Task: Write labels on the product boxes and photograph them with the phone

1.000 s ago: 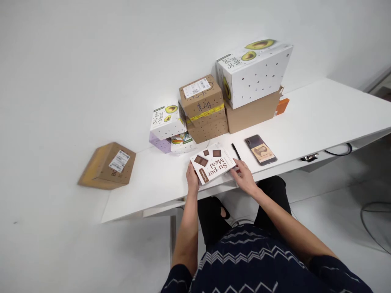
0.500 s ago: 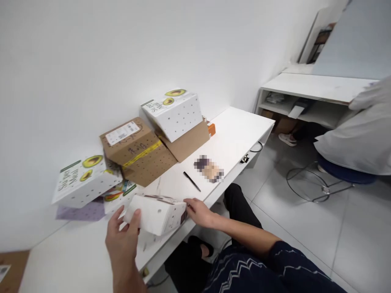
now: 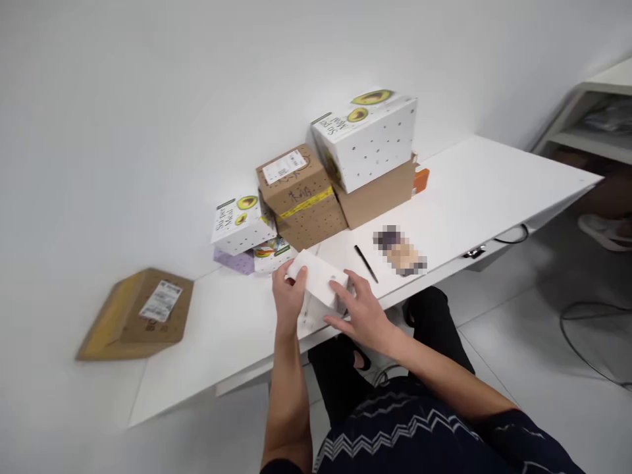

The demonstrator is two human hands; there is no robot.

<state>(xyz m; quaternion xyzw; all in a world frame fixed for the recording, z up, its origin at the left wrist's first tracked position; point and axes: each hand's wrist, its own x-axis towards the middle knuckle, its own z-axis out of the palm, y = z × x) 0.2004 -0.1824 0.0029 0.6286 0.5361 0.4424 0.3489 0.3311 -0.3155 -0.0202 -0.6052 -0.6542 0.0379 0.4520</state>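
Observation:
A small white box [image 3: 317, 278] is lifted just above the white table's front edge [image 3: 222, 329], its plain white underside turned toward me. My left hand [image 3: 287, 293] grips its left end with fingers curled round it. My right hand [image 3: 359, 311] holds its right end from below and the side. Just right of the box a black pen [image 3: 366, 263] lies on the table, and past it a phone [image 3: 399, 249].
Behind stand two avocado-printed white boxes [image 3: 240, 222] [image 3: 368, 138], a taped brown carton [image 3: 301, 195], another brown carton [image 3: 378, 197] and flat coloured packs [image 3: 254, 258]. A brown parcel [image 3: 138, 313] lies on the floor at left. A cable [image 3: 508, 237] hangs at the table's right.
The box lay face up on the table a second ago; both hands have lifted it and turned it over so its white underside shows. My head swung right and back.

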